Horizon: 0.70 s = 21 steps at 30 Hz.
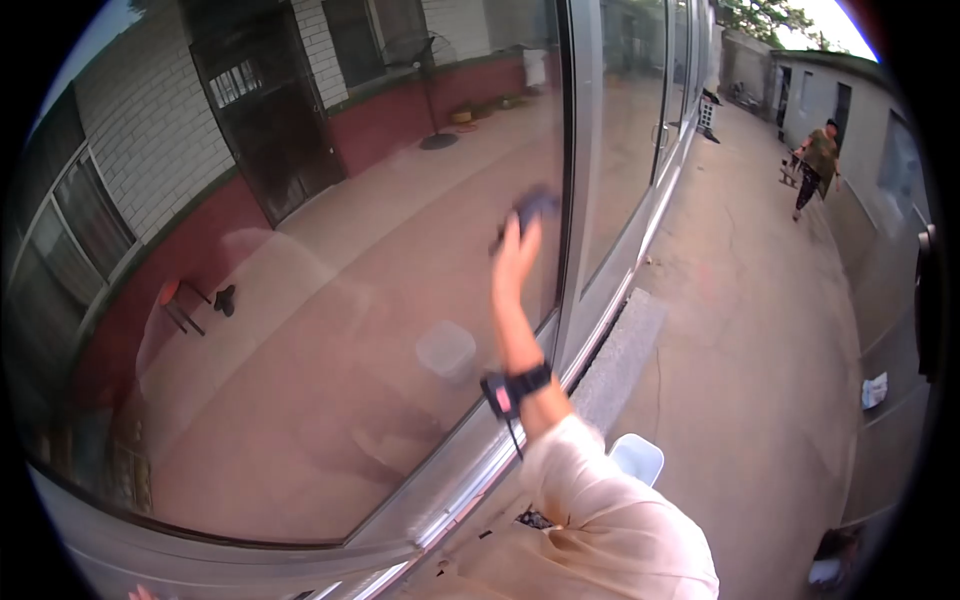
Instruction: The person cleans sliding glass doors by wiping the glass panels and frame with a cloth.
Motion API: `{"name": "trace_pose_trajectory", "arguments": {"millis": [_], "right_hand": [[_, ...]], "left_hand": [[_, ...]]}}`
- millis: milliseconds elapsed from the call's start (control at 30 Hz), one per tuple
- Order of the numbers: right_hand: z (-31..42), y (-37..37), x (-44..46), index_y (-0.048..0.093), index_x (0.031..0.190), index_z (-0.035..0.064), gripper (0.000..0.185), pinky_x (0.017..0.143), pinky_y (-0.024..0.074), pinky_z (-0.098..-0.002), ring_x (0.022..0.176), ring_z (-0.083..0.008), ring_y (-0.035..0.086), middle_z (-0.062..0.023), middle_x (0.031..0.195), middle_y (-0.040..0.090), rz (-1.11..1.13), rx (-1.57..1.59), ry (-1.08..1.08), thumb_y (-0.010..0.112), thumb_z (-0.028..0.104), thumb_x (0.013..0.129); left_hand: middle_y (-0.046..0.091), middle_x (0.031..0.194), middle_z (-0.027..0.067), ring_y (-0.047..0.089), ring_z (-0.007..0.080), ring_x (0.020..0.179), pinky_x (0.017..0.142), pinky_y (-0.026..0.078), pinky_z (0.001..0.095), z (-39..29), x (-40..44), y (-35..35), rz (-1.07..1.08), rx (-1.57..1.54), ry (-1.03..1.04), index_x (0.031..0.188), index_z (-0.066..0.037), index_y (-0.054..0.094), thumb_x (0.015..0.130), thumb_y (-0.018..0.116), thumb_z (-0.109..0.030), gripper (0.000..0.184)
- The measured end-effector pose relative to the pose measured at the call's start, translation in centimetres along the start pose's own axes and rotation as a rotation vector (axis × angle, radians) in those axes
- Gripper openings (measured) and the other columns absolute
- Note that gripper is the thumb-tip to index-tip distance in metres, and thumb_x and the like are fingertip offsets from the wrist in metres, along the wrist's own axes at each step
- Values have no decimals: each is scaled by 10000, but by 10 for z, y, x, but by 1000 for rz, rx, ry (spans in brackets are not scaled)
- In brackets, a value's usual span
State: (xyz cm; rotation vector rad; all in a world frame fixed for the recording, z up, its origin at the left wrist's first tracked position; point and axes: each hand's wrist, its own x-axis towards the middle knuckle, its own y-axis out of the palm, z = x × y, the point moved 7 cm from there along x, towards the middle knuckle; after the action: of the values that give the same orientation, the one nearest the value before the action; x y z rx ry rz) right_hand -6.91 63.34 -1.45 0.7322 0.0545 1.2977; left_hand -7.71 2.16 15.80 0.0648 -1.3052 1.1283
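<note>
My right hand [516,245] is raised against the large window pane [380,260], near its right frame. Pressed under its fingers is a dark cloth [534,207], somewhat blurred. A black strap with a small device [510,392] circles my right wrist. Only the fingertips of my left hand [142,593] show, at the bottom left edge by the lower window frame; what they hold, if anything, is hidden.
A whitish tub [637,459] stands on the ground beside my right sleeve, near a stone ledge [622,350] along the wall. Farther down the yard a person [820,160] walks carrying something. Behind the glass are a red stool [172,293] and a standing fan [430,100].
</note>
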Motion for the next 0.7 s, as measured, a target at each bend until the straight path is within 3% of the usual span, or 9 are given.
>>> {"name": "trace_pose_trajectory", "arguments": {"millis": [67, 167, 200, 300, 367, 433, 567, 633, 700], "right_hand": [[108, 63, 42, 467, 1317, -21, 466, 1053, 330, -398, 1268, -359, 440, -209, 1407, 422, 65, -79, -447, 544, 219, 926], [221, 134, 113, 493, 1266, -29, 489, 959, 390, -397, 1149, -371, 508, -224, 1212, 549, 121, -69, -773, 574, 297, 910], [217, 136, 119, 485, 1305, 38, 443, 1021, 376, -389, 1193, -357, 499, -204, 1274, 536, 24, -88, -865, 561, 229, 912], [213, 146, 181, 516, 1283, 39, 449, 1005, 388, -377, 1187, -348, 506, -211, 1271, 536, 176, -53, -752, 586, 265, 901], [153, 100, 176, 518, 1275, 23, 447, 1013, 376, -383, 1200, -356, 489, -213, 1285, 525, 163, -109, -597, 584, 261, 903], [51, 32, 135, 502, 1291, 3, 484, 1025, 360, -391, 1200, -364, 480, -219, 1286, 517, -31, -137, -562, 584, 295, 914], [-167, -106, -11, 370, 1347, -116, 616, 1090, 294, -424, 1301, -396, 375, -284, 1397, 386, -174, -448, 144, 513, 341, 960], [-186, -128, -112, 303, 1357, -158, 630, 1123, 237, -438, 1334, -443, 298, -357, 1410, 297, -39, -487, 332, 490, 307, 975], [-135, -102, -181, 267, 1391, -123, 587, 1139, 181, -424, 1381, -403, 234, -312, 1465, 240, 246, -427, 271, 483, 217, 964]], "left_hand": [[546, 1280, 237, 497, 424, 1197, 957, 383, 530, 4, -3, -3, 151, 175, -83, 1378, -32, 396, 908, 536, -255, 539], [527, 1301, 240, 480, 403, 1227, 969, 380, 508, 7, -5, -4, 65, 40, -9, 1327, -25, 465, 888, 535, -258, 503], [518, 1309, 238, 477, 390, 1235, 979, 379, 505, -1, -2, -8, 54, -17, 46, 1297, -17, 500, 906, 540, -291, 480], [509, 1313, 236, 477, 404, 1222, 1009, 376, 492, -27, 10, -8, 198, 143, -163, 1318, 5, 465, 952, 510, -354, 515], [508, 1313, 232, 477, 406, 1217, 1017, 377, 491, -39, 8, -1, 215, 167, -166, 1324, 18, 449, 968, 484, -369, 528], [517, 1305, 217, 480, 404, 1211, 1015, 391, 493, -47, 6, 6, 161, 191, -169, 1337, 46, 414, 997, 433, -358, 528], [541, 1288, 203, 506, 393, 1193, 1008, 404, 492, -72, 22, 15, 166, 134, -111, 1320, 42, 440, 992, 430, -394, 545], [552, 1276, 201, 512, 389, 1189, 1006, 406, 493, -95, 50, 33, 206, 124, -121, 1305, 39, 459, 989, 432, -406, 547], [581, 1241, 196, 526, 383, 1180, 1010, 406, 489, -104, 68, 44, 190, 60, -94, 1273, 34, 501, 981, 437, -436, 557]]}}
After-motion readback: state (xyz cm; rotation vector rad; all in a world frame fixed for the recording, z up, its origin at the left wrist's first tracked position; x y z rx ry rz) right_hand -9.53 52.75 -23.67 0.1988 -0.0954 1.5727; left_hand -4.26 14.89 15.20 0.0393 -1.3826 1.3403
